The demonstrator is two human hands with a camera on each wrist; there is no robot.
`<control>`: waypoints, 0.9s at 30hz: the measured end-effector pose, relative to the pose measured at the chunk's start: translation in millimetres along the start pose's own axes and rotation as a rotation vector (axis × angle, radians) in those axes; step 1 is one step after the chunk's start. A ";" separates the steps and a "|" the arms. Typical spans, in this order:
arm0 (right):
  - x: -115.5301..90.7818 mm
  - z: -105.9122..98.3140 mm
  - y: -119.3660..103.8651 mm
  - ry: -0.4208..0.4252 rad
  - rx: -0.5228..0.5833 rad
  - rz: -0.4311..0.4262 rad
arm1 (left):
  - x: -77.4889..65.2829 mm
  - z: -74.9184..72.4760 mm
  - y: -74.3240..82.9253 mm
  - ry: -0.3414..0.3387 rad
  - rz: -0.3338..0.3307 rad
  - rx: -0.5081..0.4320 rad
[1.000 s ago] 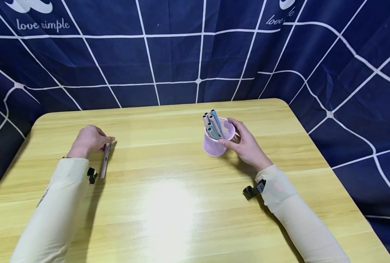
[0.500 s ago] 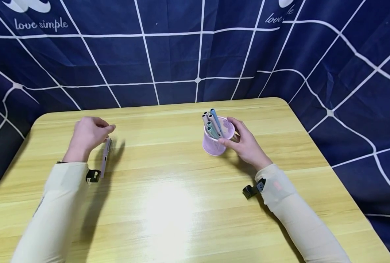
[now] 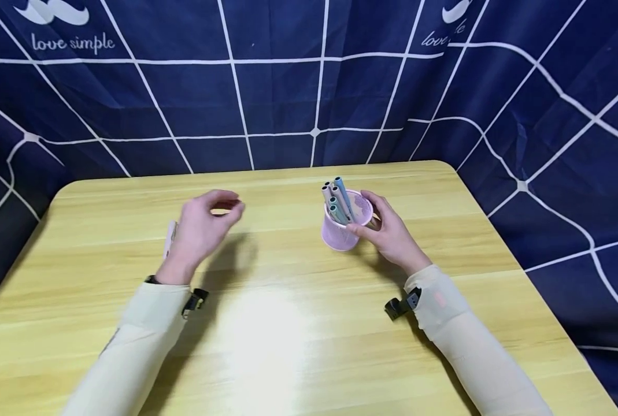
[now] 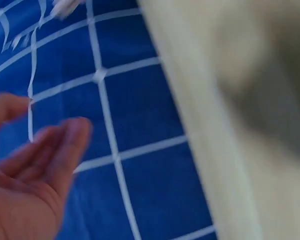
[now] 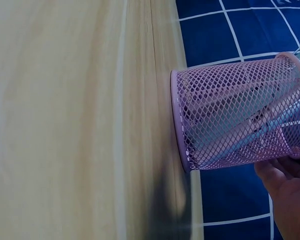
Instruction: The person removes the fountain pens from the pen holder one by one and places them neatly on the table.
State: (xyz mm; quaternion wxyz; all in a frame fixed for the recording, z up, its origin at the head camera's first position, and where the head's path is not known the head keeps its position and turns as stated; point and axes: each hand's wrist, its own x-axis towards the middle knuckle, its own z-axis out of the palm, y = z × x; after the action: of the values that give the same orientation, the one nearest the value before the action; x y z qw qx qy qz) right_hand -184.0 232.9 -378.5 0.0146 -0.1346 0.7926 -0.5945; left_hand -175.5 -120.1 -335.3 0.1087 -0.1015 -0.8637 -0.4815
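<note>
My right hand [image 3: 392, 237] grips a pink mesh pen holder [image 3: 337, 236] at its rim, thumb on the near side. Several pens [image 3: 335, 199] in blue, pink and green lean inside it. The right wrist view shows the holder's mesh wall [image 5: 235, 112] with the pens visible through it; its base is at the table surface. My left hand [image 3: 199, 231] is above the table at left, fingers loosely bent. Nothing is between thumb and fingers in the left wrist view, where the hand [image 4: 35, 175] is blurred. A pale purple pen [image 3: 170, 238] lies just left of it, partly hidden by the hand.
The wooden table [image 3: 298, 358] has a bright glare patch near its front middle. A dark blue curtain [image 3: 277, 98] with white grid lines hangs behind the table and along its sides. Black wrist cameras [image 3: 403, 303] sit on both sleeves.
My left hand has let go of the pale purple pen, lifted off it and moved right. That pen stays on the table. The right hand and pen holder have hardly moved.
</note>
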 end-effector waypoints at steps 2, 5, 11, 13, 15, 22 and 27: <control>0.6 0.1 -0.1 -0.001 0.008 -0.004 | -2.4 15.5 2.0 -0.005 0.042 -0.122; 1.2 0.0 -0.4 -0.001 0.002 -0.003 | -4.4 35.8 8.1 -0.020 0.065 -0.251; 0.3 0.2 -1.2 0.010 -0.009 -0.002 | -4.3 69.7 29.3 -0.082 0.056 -0.326; 0.0 1.1 -0.9 0.005 -0.004 -0.007 | -5.8 79.8 34.7 -0.086 0.062 -0.316; 0.0 1.8 0.0 0.001 0.002 -0.007 | -8.1 89.0 38.9 -0.082 0.067 -0.298; 0.7 2.3 2.4 0.012 0.017 -0.019 | -13.4 112.7 50.1 -0.077 0.076 -0.310; 0.3 0.8 2.6 0.017 0.019 -0.016 | -12.0 125.8 56.1 -0.046 0.089 -0.333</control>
State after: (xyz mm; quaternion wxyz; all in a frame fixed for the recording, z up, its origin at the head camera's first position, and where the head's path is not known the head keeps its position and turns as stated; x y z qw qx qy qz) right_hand -184.7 232.7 -381.1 0.0043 -0.1359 0.7860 -0.6031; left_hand -159.6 15.4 -357.8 0.0919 -0.1673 -0.7691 -0.6100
